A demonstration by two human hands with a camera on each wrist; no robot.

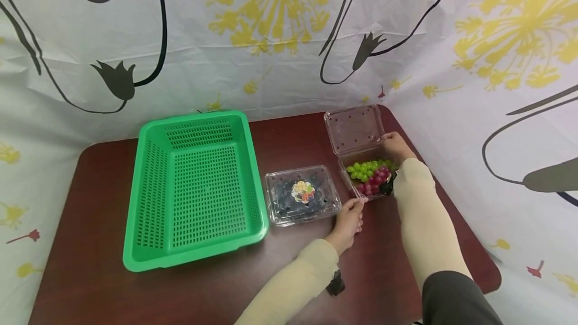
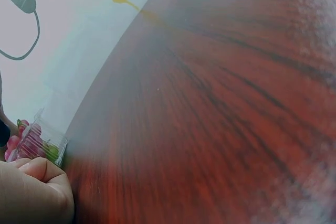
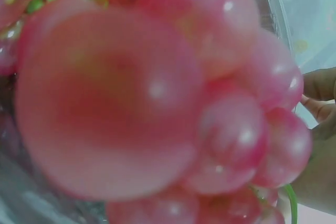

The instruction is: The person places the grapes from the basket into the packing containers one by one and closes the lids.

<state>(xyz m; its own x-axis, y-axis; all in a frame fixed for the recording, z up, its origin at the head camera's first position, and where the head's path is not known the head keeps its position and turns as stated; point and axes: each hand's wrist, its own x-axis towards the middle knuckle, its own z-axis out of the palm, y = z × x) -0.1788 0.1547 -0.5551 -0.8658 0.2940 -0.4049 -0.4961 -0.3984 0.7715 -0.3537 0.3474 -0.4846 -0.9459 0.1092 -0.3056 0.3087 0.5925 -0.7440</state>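
Observation:
A clear plastic clamshell box (image 1: 346, 178) lies open at the right of the table, its lid (image 1: 354, 129) tilted up at the back. Green grapes (image 1: 361, 169) and red grapes (image 1: 376, 180) lie inside. My left hand (image 1: 346, 223) pinches the box's near left corner with curled fingers. At the lid's right edge, near the hinge, my right hand (image 1: 398, 147) pinches the plastic. Red grapes (image 3: 105, 103) fill the right wrist view, with my right fingers (image 3: 320, 85) at its edge. In the left wrist view, my left hand (image 2: 37, 192) partly covers the box.
Left of the open box sits a closed clear clamshell box (image 1: 282, 214) with a round fruit sticker (image 1: 302, 192); its dark contents are unclear. A large green plastic basket (image 1: 262, 199) stands further left. Patterned white cloth (image 1: 289, 79) hangs behind and beside the dark red table (image 1: 90, 224).

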